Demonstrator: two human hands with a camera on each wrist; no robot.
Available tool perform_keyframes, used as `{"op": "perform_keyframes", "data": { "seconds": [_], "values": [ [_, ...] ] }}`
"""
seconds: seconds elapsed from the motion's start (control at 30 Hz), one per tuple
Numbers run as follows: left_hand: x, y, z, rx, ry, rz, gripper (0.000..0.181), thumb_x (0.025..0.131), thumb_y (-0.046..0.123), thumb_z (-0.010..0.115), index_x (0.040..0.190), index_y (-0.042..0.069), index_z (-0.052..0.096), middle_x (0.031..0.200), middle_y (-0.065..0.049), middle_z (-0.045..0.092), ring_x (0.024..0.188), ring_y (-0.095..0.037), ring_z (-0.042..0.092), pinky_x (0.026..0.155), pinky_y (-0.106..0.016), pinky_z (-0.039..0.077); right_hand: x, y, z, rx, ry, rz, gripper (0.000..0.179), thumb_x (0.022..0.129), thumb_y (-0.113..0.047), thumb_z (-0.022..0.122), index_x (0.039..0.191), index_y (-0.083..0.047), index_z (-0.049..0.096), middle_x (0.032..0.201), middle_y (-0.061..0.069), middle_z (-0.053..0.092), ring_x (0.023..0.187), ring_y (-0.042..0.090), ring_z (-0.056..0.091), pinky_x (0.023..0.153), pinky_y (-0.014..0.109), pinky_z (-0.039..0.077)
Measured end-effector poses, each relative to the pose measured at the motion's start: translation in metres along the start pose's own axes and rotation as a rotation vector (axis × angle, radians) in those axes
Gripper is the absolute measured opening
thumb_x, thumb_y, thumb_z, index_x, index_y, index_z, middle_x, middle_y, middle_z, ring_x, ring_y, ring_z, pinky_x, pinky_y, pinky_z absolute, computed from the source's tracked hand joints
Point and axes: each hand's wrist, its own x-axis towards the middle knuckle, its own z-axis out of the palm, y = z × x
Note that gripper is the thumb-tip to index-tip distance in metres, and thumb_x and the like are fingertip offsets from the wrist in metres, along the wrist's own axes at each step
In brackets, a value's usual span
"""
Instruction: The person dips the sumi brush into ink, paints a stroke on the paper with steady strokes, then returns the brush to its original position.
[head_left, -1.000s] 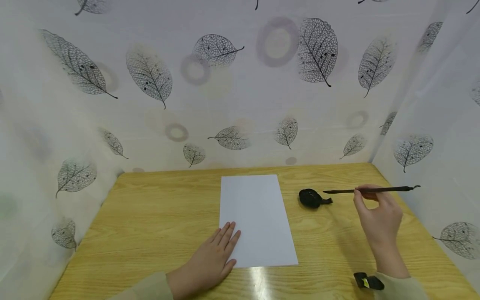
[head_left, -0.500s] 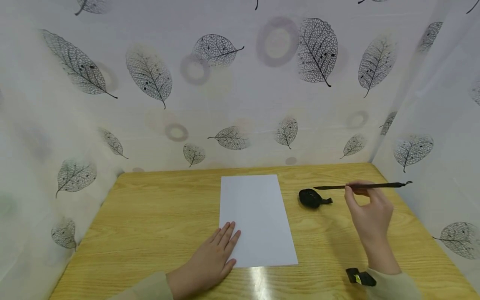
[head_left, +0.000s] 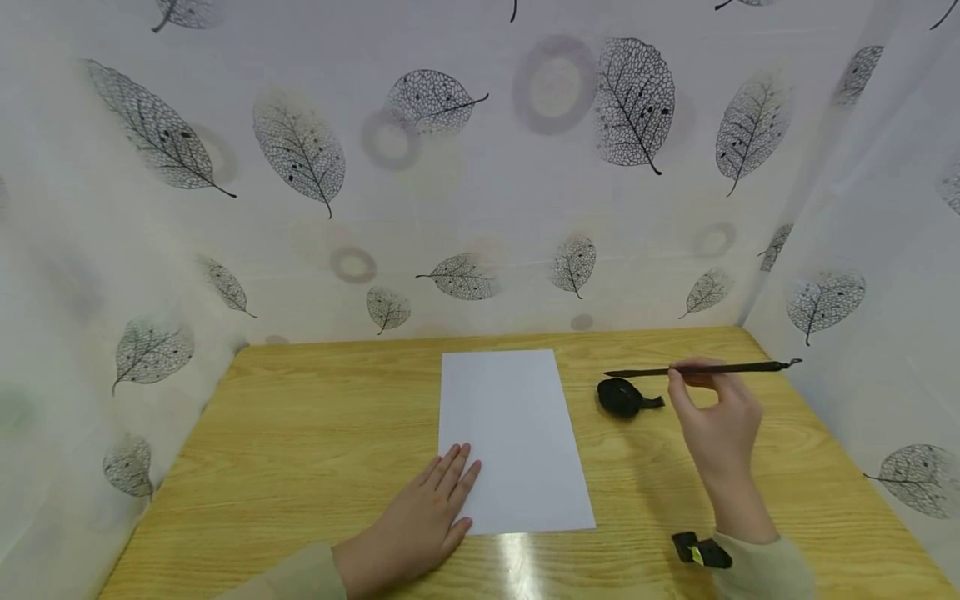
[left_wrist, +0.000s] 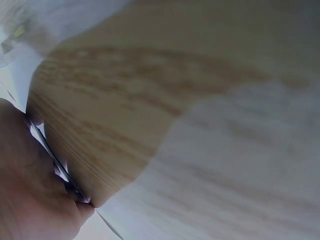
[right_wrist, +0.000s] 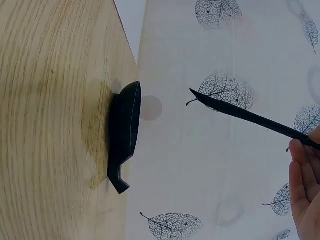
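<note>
My right hand [head_left: 716,421]'s pinching 1 brush [head_left: 738,367], tip poking out left of those fingers, in the air, higher than the dish [head_left: 621,398] and apart from it. Dish sits on the table [head_left: 322,425], left of that grip. My left hand [head_left: 416,521]'s pretty flat, fingers straight, tips on the paper [head_left: 517,433], which spreads right of them.

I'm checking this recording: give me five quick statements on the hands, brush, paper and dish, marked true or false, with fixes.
1. The right hand holds the brush. True.
2. The left hand touches the paper. True.
3. The paper is covered in black strokes. False: its visible part is blank.
4. The black dish is right of the paper. True.
5. The brush tip is inside the black dish. False: it is above, apart from it.
</note>
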Motion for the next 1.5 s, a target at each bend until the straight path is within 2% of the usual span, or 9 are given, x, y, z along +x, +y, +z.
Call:
{"op": "perform_keyframes", "data": {
  "seconds": [0.53, 0.77, 1.27, 1.4, 1.5],
  "values": [
    [0.000, 0.000, 0.000, -0.010, -0.010, -0.004, 0.067, 0.112, 0.041, 0.043, 0.166, 0.002, 0.033, 0.174, -0.023, 0.026, 0.162, -0.035, 0.030, 0.129, -0.046, 0.036, -0.004, -0.014, 0.020, 0.097, -0.025, -0.025, 0.013, 0.085, 0.011, 0.076, 0.096, 0.006, 0.078, 0.088, 0.025, 0.075, 0.089, -0.024, 0.056, 0.083, 0.002, 0.046],
    [0.001, 0.001, -0.002, -0.014, -0.016, -0.008, 0.067, 0.112, 0.041, 0.044, 0.166, 0.002, 0.032, 0.174, -0.024, 0.026, 0.162, -0.035, 0.030, 0.130, -0.047, 0.035, -0.007, -0.020, 0.025, 0.107, -0.072, -0.043, 0.014, 0.086, 0.011, 0.077, 0.098, 0.005, 0.078, 0.089, 0.021, 0.076, 0.090, -0.022, 0.056, 0.081, 0.003, 0.046],
    [0.001, 0.001, -0.002, -0.001, -0.026, -0.009, 0.067, 0.112, 0.042, 0.043, 0.166, 0.003, 0.032, 0.174, -0.023, 0.025, 0.162, -0.035, 0.030, 0.130, -0.046, 0.035, -0.016, -0.033, 0.038, 0.154, -0.097, -0.062, 0.016, 0.086, 0.012, 0.077, 0.099, 0.002, 0.078, 0.090, 0.016, 0.078, 0.088, -0.020, 0.057, 0.079, 0.005, 0.048],
    [0.001, 0.001, -0.001, 0.000, -0.025, -0.009, 0.067, 0.112, 0.042, 0.043, 0.166, 0.003, 0.032, 0.174, -0.023, 0.026, 0.162, -0.034, 0.030, 0.130, -0.046, 0.035, -0.018, -0.036, 0.042, 0.157, -0.108, -0.064, 0.017, 0.086, 0.011, 0.078, 0.099, 0.000, 0.079, 0.090, 0.014, 0.078, 0.087, -0.017, 0.058, 0.079, 0.007, 0.049],
    [0.001, 0.001, 0.000, 0.002, -0.017, -0.007, 0.067, 0.112, 0.042, 0.043, 0.166, 0.003, 0.033, 0.174, -0.023, 0.026, 0.162, -0.035, 0.030, 0.129, -0.046, 0.036, -0.020, -0.036, 0.045, 0.147, -0.115, -0.071, 0.018, 0.085, 0.010, 0.079, 0.100, -0.001, 0.079, 0.090, 0.012, 0.079, 0.082, -0.007, 0.063, 0.079, 0.007, 0.049]
  ]
}}
